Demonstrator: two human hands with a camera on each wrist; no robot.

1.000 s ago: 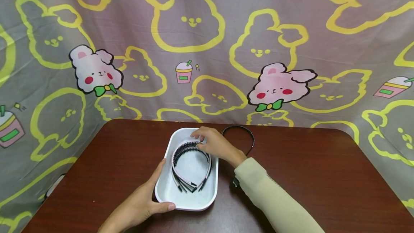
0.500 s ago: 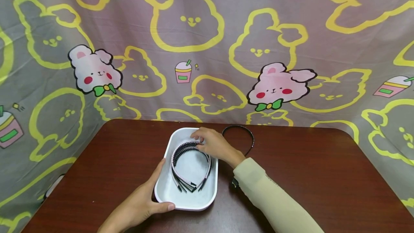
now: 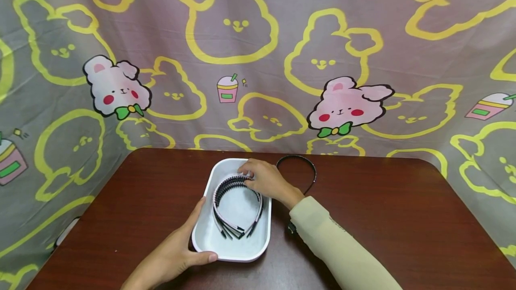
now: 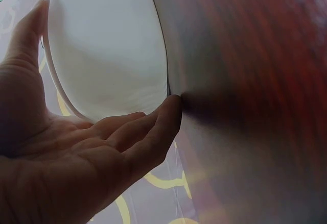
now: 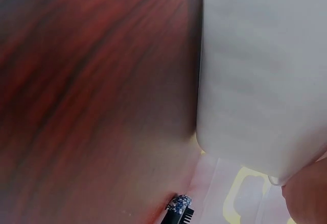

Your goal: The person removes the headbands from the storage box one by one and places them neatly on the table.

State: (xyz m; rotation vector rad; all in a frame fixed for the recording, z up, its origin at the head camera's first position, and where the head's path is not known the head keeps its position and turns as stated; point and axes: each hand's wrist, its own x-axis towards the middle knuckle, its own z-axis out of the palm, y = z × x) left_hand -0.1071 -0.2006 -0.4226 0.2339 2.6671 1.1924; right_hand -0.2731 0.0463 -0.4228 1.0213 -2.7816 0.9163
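Note:
A white rectangular tray with rounded corners (image 3: 242, 252) sits on the table, holding several black and pale toothed headbands (image 3: 231, 185) stacked together. My left hand (image 3: 181, 245) holds the tray at its near left corner, thumb on the near side and fingers along the left wall. The left wrist view shows that hand (image 4: 92, 152) against the tray wall (image 4: 107, 45). Reaching over the far right rim, my right hand (image 3: 268, 180) has curled fingers at the top of the headbands and appears to pinch them; the fingertips' contact is partly hidden.
A single thin black headband with glittery specks (image 3: 315, 174) lies on the table right of the tray, partly behind my right wrist. The brown wooden table (image 3: 375, 209) meets a cartoon-printed curtain (image 3: 266, 70) at the back.
Both hands, the tray and the headbands stay in place. The view has only shifted slightly.

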